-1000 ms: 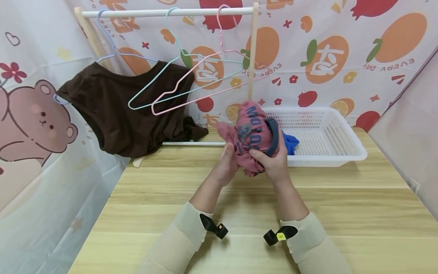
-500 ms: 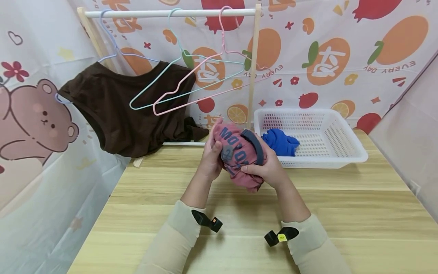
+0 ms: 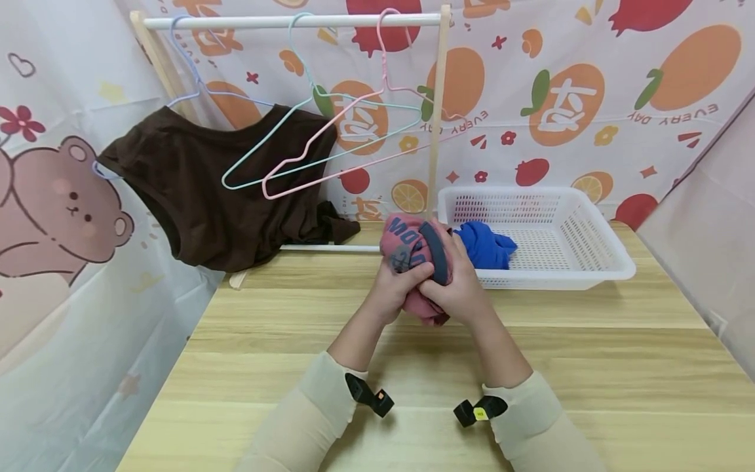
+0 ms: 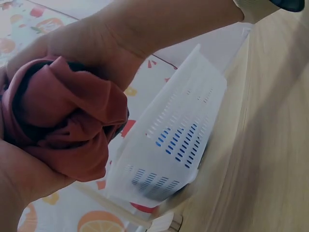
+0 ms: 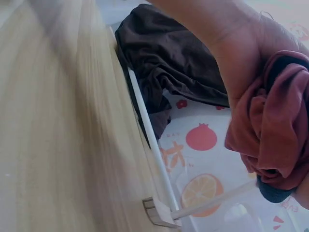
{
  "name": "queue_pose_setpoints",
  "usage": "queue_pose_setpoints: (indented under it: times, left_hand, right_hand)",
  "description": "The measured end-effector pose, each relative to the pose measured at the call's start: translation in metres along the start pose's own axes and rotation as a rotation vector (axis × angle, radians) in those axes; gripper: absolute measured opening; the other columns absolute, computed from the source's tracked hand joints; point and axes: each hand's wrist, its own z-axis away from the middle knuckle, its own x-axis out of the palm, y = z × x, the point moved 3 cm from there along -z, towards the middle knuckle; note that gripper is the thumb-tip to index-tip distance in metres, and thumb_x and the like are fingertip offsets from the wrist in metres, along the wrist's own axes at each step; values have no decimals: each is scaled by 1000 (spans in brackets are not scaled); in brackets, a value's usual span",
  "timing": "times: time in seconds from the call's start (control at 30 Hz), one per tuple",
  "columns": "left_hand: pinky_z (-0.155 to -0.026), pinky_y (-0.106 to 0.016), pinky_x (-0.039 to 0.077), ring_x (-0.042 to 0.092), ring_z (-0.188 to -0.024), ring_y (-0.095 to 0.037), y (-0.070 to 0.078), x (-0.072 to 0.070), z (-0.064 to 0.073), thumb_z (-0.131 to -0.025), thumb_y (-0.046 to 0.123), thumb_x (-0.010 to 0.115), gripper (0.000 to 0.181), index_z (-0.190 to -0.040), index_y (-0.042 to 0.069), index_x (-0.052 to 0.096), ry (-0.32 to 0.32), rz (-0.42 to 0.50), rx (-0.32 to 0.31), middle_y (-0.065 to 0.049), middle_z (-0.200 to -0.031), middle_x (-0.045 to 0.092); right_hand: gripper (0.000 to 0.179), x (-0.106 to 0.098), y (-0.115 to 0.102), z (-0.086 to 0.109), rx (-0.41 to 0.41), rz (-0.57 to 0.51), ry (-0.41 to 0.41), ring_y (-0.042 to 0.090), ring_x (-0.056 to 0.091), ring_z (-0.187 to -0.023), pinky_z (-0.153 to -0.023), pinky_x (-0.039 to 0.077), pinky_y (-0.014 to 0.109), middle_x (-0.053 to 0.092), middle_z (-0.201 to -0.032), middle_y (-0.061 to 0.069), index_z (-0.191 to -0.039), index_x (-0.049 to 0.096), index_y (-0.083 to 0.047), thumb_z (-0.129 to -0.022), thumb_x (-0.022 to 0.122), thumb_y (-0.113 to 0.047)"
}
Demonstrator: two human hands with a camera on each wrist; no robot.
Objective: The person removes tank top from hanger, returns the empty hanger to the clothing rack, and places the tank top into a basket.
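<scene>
A bunched pink-red shirt (image 3: 411, 246) with dark blue lettering and a dark blue band is squeezed between both hands above the table. My left hand (image 3: 394, 288) grips it from the left, thumb across the front. From the other side my right hand (image 3: 463, 282) grips it, its thumb close to the left one. In the left wrist view the crumpled underside of the shirt (image 4: 72, 111) fills the space between the palms. The right wrist view shows its folds and dark trim (image 5: 275, 191). The fingers behind the cloth are mostly hidden.
Behind stands a clothes rack (image 3: 236, 23) with a brown garment (image 3: 230, 183) on a blue hanger, plus a mint hanger (image 3: 321, 98) and a pink hanger (image 3: 383, 65). A white basket (image 3: 590, 278) holding blue cloth (image 3: 483, 246) sits back right on the wooden table (image 3: 590, 380).
The shirt has come down and nearer from beside the rack post, uncovering the blue cloth. Between half a second ago and now, my hands draw closer together, squeezing it more compact.
</scene>
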Motion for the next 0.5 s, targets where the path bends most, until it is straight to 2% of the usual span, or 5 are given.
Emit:
queue_pose_setpoints:
  times: [0.13, 0.3, 0.37, 0.5]
  left_hand:
    - [-87, -28, 54, 63, -103, -16, 0, -3, 0, -71, 49, 85, 84, -138, 15, 47, 19, 6, 6, -6, -123, 62]
    - [-86, -28, 55, 64, -104, -16, 2, -5, 0, -72, 50, 84, 84, -139, 14, 47, -20, -7, -8, -6, -126, 62]
    - [-85, -28, 55, 64, -102, -16, 3, -5, 1, -70, 53, 85, 87, -138, 14, 48, -40, -20, -28, -6, -123, 63]
    - [-77, -27, 55, 64, -92, -15, 1, -2, 1, -66, 55, 86, 88, -134, 13, 50, -57, -62, -82, -3, -108, 64]
  right_hand:
    - [98, 0, -7, 0, 59, 23, -84, 27, 45, -122, -94, 48, 50, 35, -149, 5, -153, 20, -47, -77, 77, -23]
    - [115, 2, -7, 0, 86, 4, -165, 27, 43, -130, -98, 47, 52, 28, -155, 1, -152, 11, -54, -70, 89, -33]
    - [119, 2, -7, 0, 80, -27, -177, 26, 44, -130, -99, 46, 51, 29, -155, 0, -152, 10, -53, -68, 91, -31]
    - [119, 0, -3, 1, 71, -105, -167, 25, 47, -125, -98, 45, 49, 36, -149, 0, -154, 13, -47, -68, 90, -16]
